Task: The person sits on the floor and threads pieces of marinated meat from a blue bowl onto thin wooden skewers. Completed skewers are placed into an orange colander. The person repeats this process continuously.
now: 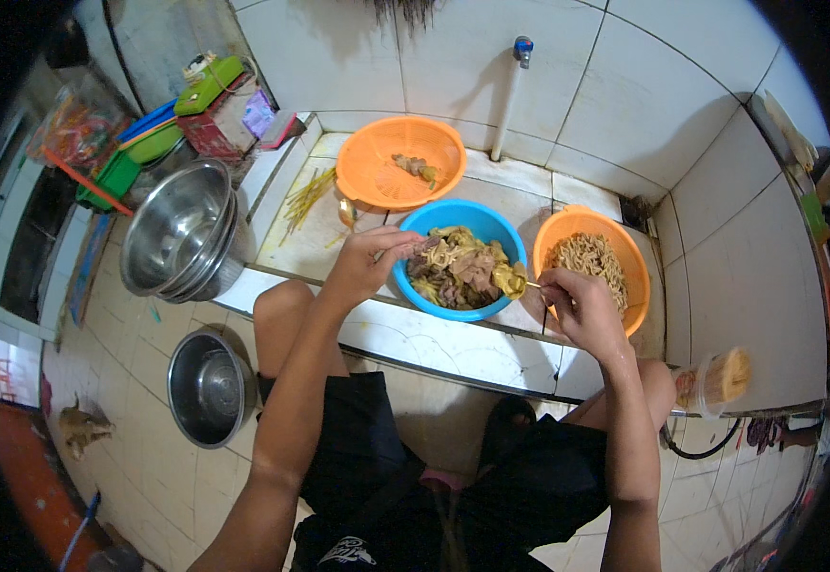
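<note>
A blue plastic basin [515, 243] holds pieces of cooked offal on a tiled ledge. My right hand [581, 304] holds a thin wooden skewer [533, 285], with yellowish meat [512, 280] threaded on its far end, over the basin's right rim. At the left rim, the fingertips of my left hand [372, 261] are pinched around a small dark piece of offal [420, 247]. Behind the basin, an orange plastic colander [365, 154] holds a few meat pieces on what looks like a skewer [413, 167]. A second orange colander [640, 275] on the right holds thin, pale strips of offal [590, 264].
Thin yellow sticks [307, 200] and a gold-coloured spoon [347, 213] lie left of the colanders. Stacked metal bowls [179, 229] stand at left, another metal bowl [211, 390] on the floor. A tub of skewers [719, 379] lies at right. A pipe with a blue tap [522, 50] rises behind. A cat [82, 427] is on the floor.
</note>
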### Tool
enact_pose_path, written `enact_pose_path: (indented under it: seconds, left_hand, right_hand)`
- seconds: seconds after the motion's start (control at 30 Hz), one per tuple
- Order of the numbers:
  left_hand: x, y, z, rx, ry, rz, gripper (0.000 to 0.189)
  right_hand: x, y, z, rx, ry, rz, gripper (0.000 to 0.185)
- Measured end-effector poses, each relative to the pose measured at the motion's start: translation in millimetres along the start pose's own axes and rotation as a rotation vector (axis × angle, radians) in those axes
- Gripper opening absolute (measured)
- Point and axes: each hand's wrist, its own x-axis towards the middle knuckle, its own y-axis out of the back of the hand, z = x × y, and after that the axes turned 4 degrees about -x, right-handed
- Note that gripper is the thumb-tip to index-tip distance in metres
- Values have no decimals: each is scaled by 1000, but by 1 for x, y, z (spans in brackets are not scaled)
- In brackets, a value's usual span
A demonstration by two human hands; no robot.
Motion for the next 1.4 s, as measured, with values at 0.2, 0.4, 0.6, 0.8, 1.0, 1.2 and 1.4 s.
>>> enact_pose_path:
  seconds: [0.2,0.4,0.6,0.8,1.0,1.2,1.4]
  left_hand:
    - [-3,-3,11,86,-17,-49,18]
    - [-6,-5,13,199,-99,-102,17]
    - [-8,-8,5,213,-139,-110,16]
    - [-6,-6,-5,174,201,-214,28]
    - [-16,4,-40,435,485,-264,61]
    - [-28,4,-59,446,471,-419,58]
    - [-29,22,-50,362,468,-453,58]
  right_hand:
    - [-1,2,2,-16,9,-18,19]
    - [0,1,2,-32,6,-33,15]
    - [-3,-8,9,2,-21,-69,10]
    - [2,-18,27,411,-246,-94,9]
    - [5,-52,58,611,-480,-117,15]
    - [40,-71,54,537,-700,-73,12]
    - [62,68,24,351,-330,300,19]
